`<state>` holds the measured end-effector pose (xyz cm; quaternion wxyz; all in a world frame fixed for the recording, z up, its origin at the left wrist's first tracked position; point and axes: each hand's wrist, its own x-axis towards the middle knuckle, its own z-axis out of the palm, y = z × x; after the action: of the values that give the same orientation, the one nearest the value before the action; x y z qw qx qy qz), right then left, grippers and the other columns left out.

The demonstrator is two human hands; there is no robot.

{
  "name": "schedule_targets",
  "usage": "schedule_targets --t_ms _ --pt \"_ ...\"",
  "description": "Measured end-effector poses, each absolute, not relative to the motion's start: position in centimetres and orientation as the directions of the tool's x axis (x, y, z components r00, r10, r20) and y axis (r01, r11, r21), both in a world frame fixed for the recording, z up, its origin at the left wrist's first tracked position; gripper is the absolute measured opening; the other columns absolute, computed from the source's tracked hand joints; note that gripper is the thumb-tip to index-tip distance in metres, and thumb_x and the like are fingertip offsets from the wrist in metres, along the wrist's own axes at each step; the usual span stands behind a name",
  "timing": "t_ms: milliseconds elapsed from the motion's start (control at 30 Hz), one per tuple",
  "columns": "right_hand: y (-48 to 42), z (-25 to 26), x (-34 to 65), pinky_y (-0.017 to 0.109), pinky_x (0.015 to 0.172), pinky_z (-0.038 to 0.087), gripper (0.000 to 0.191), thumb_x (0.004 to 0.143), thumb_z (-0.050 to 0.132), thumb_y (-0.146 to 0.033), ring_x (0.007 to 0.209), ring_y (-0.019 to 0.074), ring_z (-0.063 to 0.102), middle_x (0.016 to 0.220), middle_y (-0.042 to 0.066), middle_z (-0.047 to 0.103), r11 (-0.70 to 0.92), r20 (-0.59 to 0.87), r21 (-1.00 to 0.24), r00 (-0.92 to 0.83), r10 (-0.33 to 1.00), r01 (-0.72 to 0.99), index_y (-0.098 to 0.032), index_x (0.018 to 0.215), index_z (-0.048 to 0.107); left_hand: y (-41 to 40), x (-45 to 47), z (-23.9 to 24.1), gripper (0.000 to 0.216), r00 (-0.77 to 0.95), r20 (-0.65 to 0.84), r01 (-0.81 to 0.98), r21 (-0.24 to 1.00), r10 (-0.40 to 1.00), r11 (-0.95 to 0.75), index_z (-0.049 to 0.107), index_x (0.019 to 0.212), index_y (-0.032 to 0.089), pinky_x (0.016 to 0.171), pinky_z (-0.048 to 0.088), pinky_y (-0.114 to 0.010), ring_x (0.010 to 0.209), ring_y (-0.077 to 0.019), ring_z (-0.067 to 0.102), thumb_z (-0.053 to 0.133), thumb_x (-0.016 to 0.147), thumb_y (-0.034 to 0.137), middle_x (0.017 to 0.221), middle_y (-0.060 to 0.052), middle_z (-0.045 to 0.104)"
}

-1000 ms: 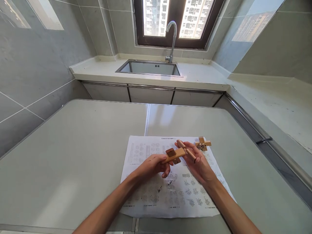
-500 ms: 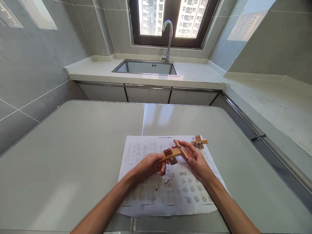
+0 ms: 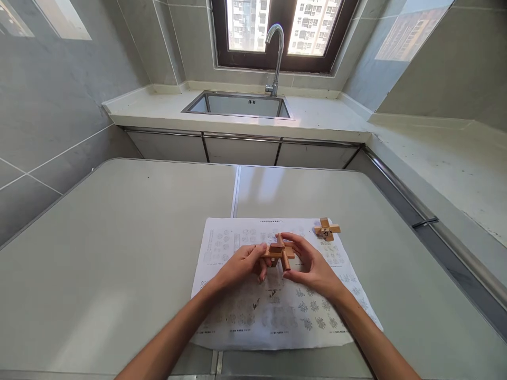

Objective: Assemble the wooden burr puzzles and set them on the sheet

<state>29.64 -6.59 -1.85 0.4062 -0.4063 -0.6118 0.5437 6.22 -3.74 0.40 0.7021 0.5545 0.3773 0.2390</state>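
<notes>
My left hand (image 3: pixel 242 265) pinches the left end of a small crossed group of wooden puzzle pieces (image 3: pixel 276 247), held above a printed sheet. The fingers of my right hand (image 3: pixel 315 263) span a rounded wooden rod (image 3: pixel 285 262), thumb by its near end and fingertips by its far end. That rod lies across the other pieces, among them or against them; the exact fit is too small to tell. Beyond my right hand, a separate cross-shaped wooden puzzle (image 3: pixel 327 230) with a dark mark rests at the sheet's upper right corner.
The white sheet (image 3: pixel 233 306), printed with rows of small diagrams, lies on a pale table (image 3: pixel 119 253) with a seam down its middle. Farther off are a counter (image 3: pixel 150 111) with a sink (image 3: pixel 237 116) and a faucet (image 3: pixel 275 63). Another counter (image 3: pixel 443 163) runs along the right.
My right hand has brought the rod left and turned it, so it now crosses the pieces in my left hand. The view has shifted slightly.
</notes>
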Motion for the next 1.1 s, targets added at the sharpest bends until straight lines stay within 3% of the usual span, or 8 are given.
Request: schedule_targets --t_ms 167,300,433,767,900,1100 --pt "-6.8 -1.7 29.5 0.053 0.12 0.044 0.079 0.081 0.089 -0.041 0.138 0.0334 0.059 0.143 0.012 0.066 0.066 0.045 -0.997 -0.34 0.939 0.051 -0.032 0.149 0.049 -4.1 6.3 0.3 0.055 0.529 -0.26 0.139 0.966 0.808 0.22 0.055 0.076 0.019 0.052 0.046 -0.026 0.045 -0.0137 0.054 0.04 0.104 0.064 0.055 0.002 0.058" --pt "-7.0 -1.8 29.5 0.055 0.117 0.047 0.082 0.081 0.09 -0.043 0.133 0.0342 0.064 0.14 0.013 0.069 0.006 -0.009 -0.999 -0.366 0.93 0.039 -0.032 0.151 0.048 -4.2 6.2 0.4 0.051 0.551 -0.264 0.135 0.964 0.792 0.228 0.058 0.085 0.018 0.053 0.048 -0.027 0.047 -0.0146 0.059 0.042 0.104 0.063 0.059 0.002 0.06" --pt "-7.1 -1.9 29.4 0.056 0.112 0.051 0.082 0.081 0.089 -0.045 0.129 0.035 0.067 0.142 0.014 0.068 -0.017 -0.022 -1.0 -0.365 0.931 0.018 -0.033 0.151 0.048 -4.2 6.2 0.5 0.051 0.568 -0.271 0.143 0.962 0.777 0.231 0.054 0.08 0.02 0.052 0.048 -0.028 0.047 -0.0155 0.061 0.042 0.103 0.064 0.06 0.002 0.061" --pt "-7.4 -2.7 28.7 0.057 0.116 0.046 0.077 0.084 0.088 -0.04 0.121 0.0331 0.072 0.135 0.011 0.072 0.005 0.001 -1.0 -0.35 0.937 0.011 -0.034 0.15 0.049 -4.5 6.3 -0.1 0.05 0.519 -0.259 0.142 0.966 0.815 0.216 0.054 0.087 0.019 0.051 0.047 -0.028 0.047 -0.0156 0.06 0.034 0.106 0.06 0.058 0.002 0.061" --pt "-7.5 -2.9 28.6 0.059 0.115 0.047 0.078 0.084 0.088 -0.04 0.12 0.0336 0.072 0.139 0.012 0.07 -0.009 -0.01 -1.0 -0.346 0.938 0.004 -0.035 0.151 0.048 -4.6 6.4 -0.2 0.046 0.516 -0.261 0.134 0.965 0.816 0.225 0.05 0.087 0.021 0.051 0.048 -0.028 0.047 -0.0152 0.06 0.033 0.107 0.059 0.059 0.003 0.061" --pt "-7.7 -2.5 28.1 0.052 0.107 0.055 0.074 0.083 0.089 -0.044 0.127 0.0356 0.068 0.153 0.012 0.06 -0.049 -0.026 -0.997 -0.32 0.947 -0.065 -0.035 0.147 0.053 -4.8 6.5 -0.5 0.048 0.489 -0.212 0.125 0.977 0.846 0.172 0.044 0.085 0.022 0.053 0.05 -0.028 0.049 -0.0153 0.06 0.031 0.107 0.062 0.059 0.003 0.059"
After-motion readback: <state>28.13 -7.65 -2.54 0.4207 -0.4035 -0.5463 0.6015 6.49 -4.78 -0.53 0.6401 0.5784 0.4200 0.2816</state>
